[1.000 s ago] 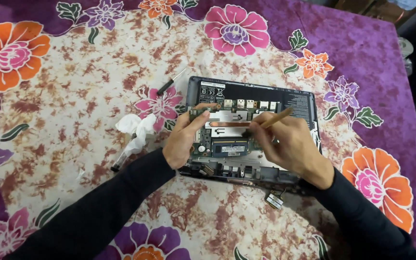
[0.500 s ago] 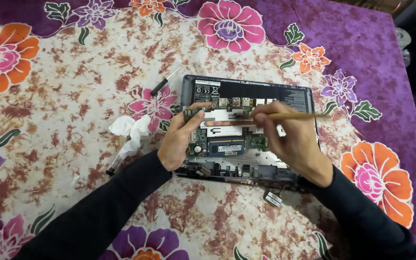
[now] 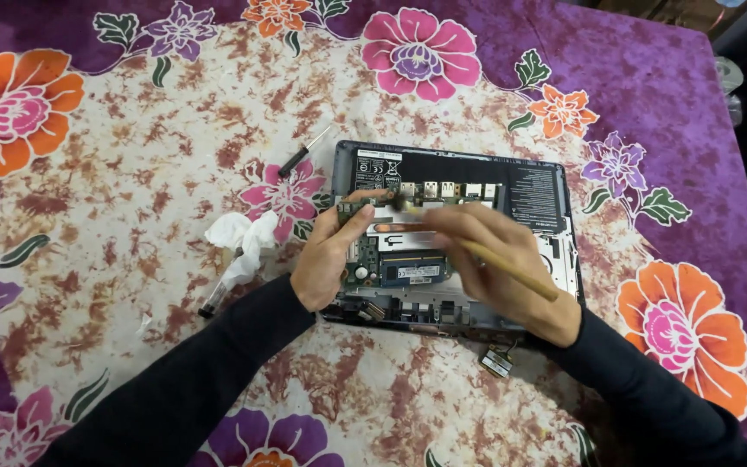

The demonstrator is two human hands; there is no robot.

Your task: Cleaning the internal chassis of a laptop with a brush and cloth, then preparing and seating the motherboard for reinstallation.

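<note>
Head view: I look straight down at my two hands over an opened laptop (image 3: 529, 186) on a cloth-covered counter (image 3: 131, 173).
Laptop: a flat dark rectangle lying bottom up with its cover off; a matte black panel runs along its far edge, and a silvery metal frame and a green circuit board (image 3: 399, 268) fill the middle.
Left hand: my left hand (image 3: 330, 264) rests on the laptop's left part, thumb and fingers (image 3: 358, 218) bent and pressed on the board's far left corner, holding it down rather than gripping anything.
Right hand: my right hand (image 3: 499, 259) is closed around a thin wooden brush (image 3: 512, 270); the smooth tan handle slants out toward the near right past my wrist, and the blurred tip sits at the board's far edge, just right of my left fingertips.
Sleeves: both forearms are in dark, soft fabric.
Cloth: batik-like, mottled cream and rust in the middle, purple border with big orange, pink and violet flowers.
Left of laptop: a crumpled white tissue (image 3: 239, 238) lies over a slim dark tool; farther off lies a small screwdriver (image 3: 303, 153) with a black handle.
Near side: a small loose part with a cable (image 3: 496, 361) lies just beside the laptop's near edge.
</note>
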